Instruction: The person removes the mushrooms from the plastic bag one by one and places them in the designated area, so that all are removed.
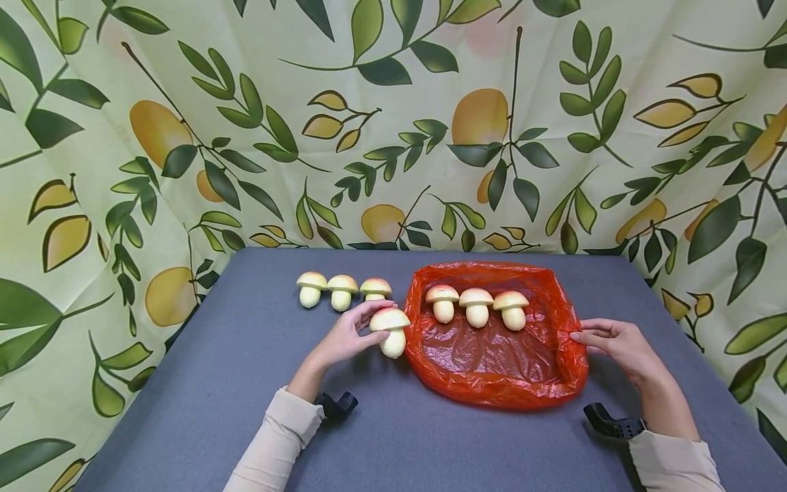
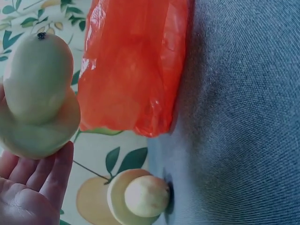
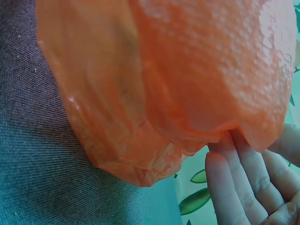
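Between the thumb and fingers of my left hand [image 1: 344, 336] is a toy mushroom [image 1: 391, 332] with a pale stem and a reddish-topped cap. It is held off the table, just left of an open red plastic bag [image 1: 492, 393]; in the left wrist view the mushroom [image 2: 40, 79] shows its stem end. My right hand [image 1: 630, 348] pinches the bag's right rim, thumb on one side and fingers tucked under the film [image 3: 197, 79]. Three similar mushrooms [image 1: 476, 306] sit in a row inside the bag, toward its back.
Left of the bag, three more mushrooms [image 1: 342, 290] stand in a row on the grey cloth-covered table [image 1: 246, 383]; the left hand partly covers the rightmost. A leaf-and-fruit patterned curtain [image 1: 406, 137] rises behind the table. Dark wrist mounts [image 1: 337, 406] hang under both wrists.
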A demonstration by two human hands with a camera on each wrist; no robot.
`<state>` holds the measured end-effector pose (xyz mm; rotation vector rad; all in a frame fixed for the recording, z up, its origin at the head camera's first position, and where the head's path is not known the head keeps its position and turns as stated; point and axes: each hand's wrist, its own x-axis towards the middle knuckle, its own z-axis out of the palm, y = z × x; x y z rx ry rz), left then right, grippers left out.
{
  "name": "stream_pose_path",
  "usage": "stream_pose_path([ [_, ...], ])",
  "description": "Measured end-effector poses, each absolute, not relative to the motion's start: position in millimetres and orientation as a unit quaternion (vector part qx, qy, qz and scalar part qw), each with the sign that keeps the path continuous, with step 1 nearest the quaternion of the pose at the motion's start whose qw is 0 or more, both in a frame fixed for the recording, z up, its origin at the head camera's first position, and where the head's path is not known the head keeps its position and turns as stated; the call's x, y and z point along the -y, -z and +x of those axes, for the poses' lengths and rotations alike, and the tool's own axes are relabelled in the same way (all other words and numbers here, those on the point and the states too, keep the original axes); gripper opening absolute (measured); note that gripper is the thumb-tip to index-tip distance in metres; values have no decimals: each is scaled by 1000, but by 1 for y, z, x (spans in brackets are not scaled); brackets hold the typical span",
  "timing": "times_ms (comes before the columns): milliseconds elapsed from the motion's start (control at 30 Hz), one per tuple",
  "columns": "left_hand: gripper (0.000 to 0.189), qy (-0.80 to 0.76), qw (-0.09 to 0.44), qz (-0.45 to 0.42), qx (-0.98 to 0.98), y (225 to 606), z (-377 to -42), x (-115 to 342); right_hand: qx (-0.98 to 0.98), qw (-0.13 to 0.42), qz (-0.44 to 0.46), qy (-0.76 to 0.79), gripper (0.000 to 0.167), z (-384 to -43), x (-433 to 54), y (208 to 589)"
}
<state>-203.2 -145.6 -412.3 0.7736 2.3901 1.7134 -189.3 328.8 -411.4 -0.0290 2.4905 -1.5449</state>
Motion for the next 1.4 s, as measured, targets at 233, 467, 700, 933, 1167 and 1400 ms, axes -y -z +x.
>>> stream_pose_path([
  [233, 49, -565, 66, 261, -780, 419, -208, 153, -848, 103, -11, 520, 17, -189, -328, 411],
  [467, 51, -570, 91, 238, -781, 426, -212, 162, -848, 104, -12, 519, 16, -189, -327, 411],
  [700, 52, -543, 104, 225, -802, 432, -216, 169, -850, 105, -14, 516, 15, -188, -327, 410],
  [933, 52, -520, 112, 205, -822, 436, -218, 175, -850, 103, -14, 517, 15, -188, -326, 410],
  [1167, 52, -491, 116, 195, -841, 438, -219, 177, -845, 106, -11, 524, 17, -188, -326, 411],
  [1400, 51, -475, 95, 206, -851, 439, -219, 178, -845, 104, -11, 524, 17, -188, -326, 410],
])
